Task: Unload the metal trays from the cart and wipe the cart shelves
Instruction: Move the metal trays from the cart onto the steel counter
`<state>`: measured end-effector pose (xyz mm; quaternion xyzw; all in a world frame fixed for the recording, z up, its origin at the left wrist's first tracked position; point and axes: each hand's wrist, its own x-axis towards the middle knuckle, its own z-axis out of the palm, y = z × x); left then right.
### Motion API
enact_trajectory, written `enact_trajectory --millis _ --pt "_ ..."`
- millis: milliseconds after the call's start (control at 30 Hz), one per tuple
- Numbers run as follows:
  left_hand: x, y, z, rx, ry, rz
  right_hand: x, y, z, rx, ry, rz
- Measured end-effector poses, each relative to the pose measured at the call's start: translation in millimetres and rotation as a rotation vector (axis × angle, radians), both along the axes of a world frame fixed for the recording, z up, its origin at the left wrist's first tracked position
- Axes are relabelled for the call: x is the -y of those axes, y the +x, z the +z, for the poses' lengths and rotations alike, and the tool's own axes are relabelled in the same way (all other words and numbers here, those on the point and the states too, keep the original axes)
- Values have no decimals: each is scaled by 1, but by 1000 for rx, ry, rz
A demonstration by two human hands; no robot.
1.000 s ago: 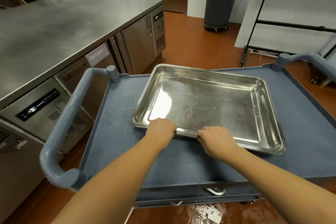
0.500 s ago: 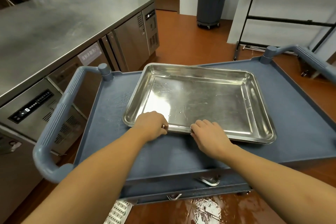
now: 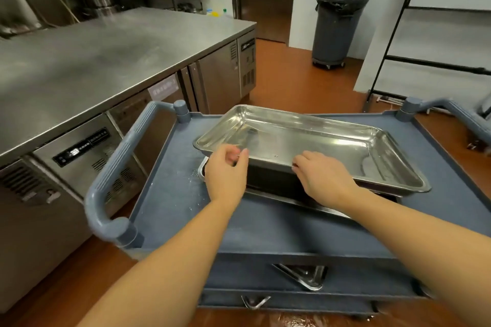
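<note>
Head camera, commercial kitchen: a person's two bare hands take the near long rim of the top tray (image 3: 305, 146), a shallow rectangular pan of scratched, mirror-bright steel with rounded corners and a rolled lip, on the upper shelf of a slate-blue plastic cart (image 3: 170, 194). The tray stretches away from the fingers toward the far side, its long axis running left to right across the shelf, its near edge raised clear of a second tray (image 3: 297, 203) nested beneath, of which only a thin rim shows. The left hand (image 3: 225, 170) is curled at the near-left corner and appears to pinch the lip between thumb and fingers (image 3: 243, 154), though blur softens the contact; the right hand (image 3: 324, 175) grips about midway along the same edge, fingers (image 3: 303, 160) hooked at the rim. Both hands sit left of the tray's centre, so its right end looks likely to sag unless the grip widens. More steel corners poke from the cart's lower shelves (image 3: 305, 276). A ribbed grey handle (image 3: 125, 164) curves at the cart's left; just beyond it stands a brushed stainless table (image 3: 106, 56) with refrigerated cabinets below, the nearest landing spot. A lidded grey bin (image 3: 337, 29) waits well apart on the glossy red-brown floor (image 3: 287, 74).
</note>
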<state>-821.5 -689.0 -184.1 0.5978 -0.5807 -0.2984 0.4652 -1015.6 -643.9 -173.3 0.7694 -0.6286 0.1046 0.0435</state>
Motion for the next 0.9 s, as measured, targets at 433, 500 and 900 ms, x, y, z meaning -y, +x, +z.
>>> enact_trajectory --millis 433,500,900 --pt "-9 -68 -12 -863 848 22 -27 -8 -2 -8 11 -35" --pt "-9 -73 -14 -861 845 83 -36 -8 -6 81 -49 -46" --pt "1 -78 -32 -935 835 146 -60 -15 -25 2363 251 -908"
